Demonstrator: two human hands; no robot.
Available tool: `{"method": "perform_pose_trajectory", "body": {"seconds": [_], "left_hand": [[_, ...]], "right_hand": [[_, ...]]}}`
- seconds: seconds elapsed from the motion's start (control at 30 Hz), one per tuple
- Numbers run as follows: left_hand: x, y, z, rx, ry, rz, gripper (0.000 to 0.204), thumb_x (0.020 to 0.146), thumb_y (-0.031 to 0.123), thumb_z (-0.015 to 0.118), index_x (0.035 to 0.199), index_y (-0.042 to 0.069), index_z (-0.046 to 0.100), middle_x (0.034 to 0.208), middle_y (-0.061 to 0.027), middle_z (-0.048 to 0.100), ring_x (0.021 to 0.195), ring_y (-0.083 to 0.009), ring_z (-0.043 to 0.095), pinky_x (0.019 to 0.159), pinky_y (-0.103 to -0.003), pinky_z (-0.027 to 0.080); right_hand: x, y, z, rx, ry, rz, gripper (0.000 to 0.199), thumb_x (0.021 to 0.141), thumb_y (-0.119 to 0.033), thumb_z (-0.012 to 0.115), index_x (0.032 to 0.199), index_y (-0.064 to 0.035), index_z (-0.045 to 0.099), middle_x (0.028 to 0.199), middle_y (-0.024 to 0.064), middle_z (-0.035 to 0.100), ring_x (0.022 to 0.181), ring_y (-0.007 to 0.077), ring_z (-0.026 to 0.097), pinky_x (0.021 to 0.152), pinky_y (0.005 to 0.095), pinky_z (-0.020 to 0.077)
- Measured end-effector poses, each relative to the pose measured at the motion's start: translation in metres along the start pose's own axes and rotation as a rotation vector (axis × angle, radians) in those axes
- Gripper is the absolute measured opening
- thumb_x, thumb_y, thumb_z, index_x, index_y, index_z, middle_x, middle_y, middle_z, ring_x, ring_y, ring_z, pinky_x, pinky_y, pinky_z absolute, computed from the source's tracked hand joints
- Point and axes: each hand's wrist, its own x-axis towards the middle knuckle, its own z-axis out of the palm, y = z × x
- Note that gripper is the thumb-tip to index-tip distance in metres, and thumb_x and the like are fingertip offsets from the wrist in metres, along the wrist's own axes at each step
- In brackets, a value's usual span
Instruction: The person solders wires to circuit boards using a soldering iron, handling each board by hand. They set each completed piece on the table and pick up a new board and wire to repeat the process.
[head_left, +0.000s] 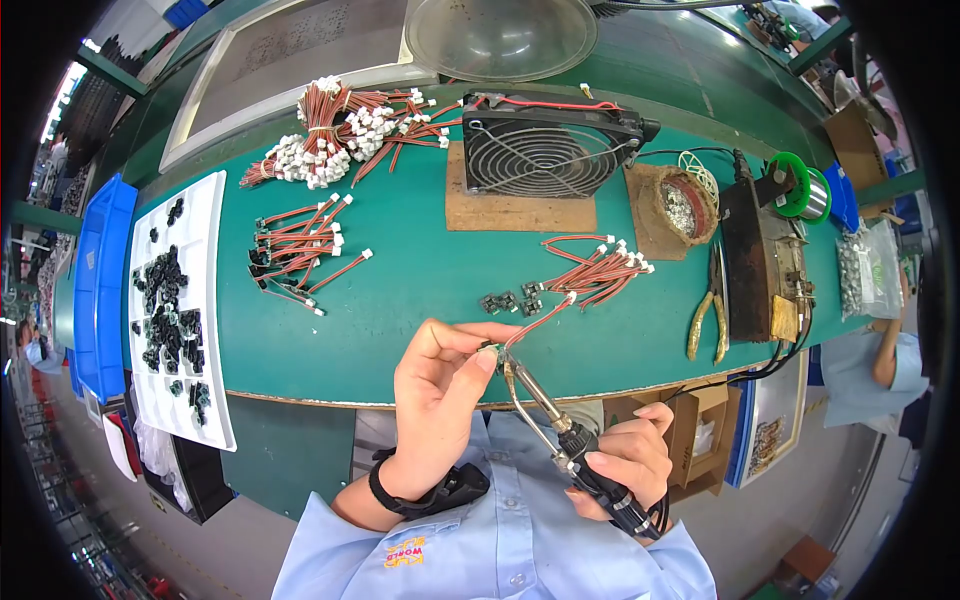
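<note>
My left hand point(440, 385) pinches a small dark component point(491, 349) between thumb and fingertips, just over the table's front edge. A reddish-brown wire lead point(540, 323) runs from it up to a white plug. Wrapped in my right hand point(632, 455) is a soldering iron point(585, 443) with a thin metal solder-feed tube along its side. The iron's tip meets or nearly meets the component; the exact contact is too small to tell. Beyond the hands lie a bunch of wire leads point(602, 272) with white plugs and a few loose black components point(510, 302).
A white tray point(215, 300) of black parts and a blue bin point(103, 290) stand left. Wire leads point(298, 240) and a larger bundle point(325, 130) lie farther back. A fan point(548, 150) stands at the back; pliers point(709, 310), a solder station point(760, 260) and a solder spool point(800, 190) are right.
</note>
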Motion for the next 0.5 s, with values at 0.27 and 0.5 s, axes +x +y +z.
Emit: {"method": "perform_pose_trajectory", "body": {"seconds": [0.27, 0.5], "left_hand": [[0.0012, -0.0014, -0.0005, 0.022, -0.002, 0.061, 0.007, 0.085, 0.002, 0.052, 0.087, 0.004, 0.045, 0.101, -0.0196, 0.062, 0.093, -0.0191, 0.058, 0.088, -0.032, 0.041], [0.0002, -0.0047, -0.0021, 0.158, -0.026, 0.157, 0.009, 0.086, 0.004, 0.054, 0.087, 0.003, 0.045, 0.101, -0.0200, 0.062, 0.092, -0.0180, 0.058, 0.084, -0.031, 0.043]], "right_hand": [[-0.0016, 0.0054, 0.0034, -0.020, 0.028, -0.058, 0.042, 0.061, -0.031, 0.076, 0.096, -0.0140, 0.061, 0.068, -0.0003, 0.057, 0.062, 0.0159, 0.053, 0.079, 0.0392, 0.0319], [-0.0022, 0.0085, 0.0020, 0.002, 0.066, -0.095, 0.042, 0.064, -0.035, 0.073, 0.095, -0.0106, 0.060, 0.060, 0.0015, 0.056, 0.057, 0.0171, 0.051, 0.078, 0.0402, 0.0309]]}}
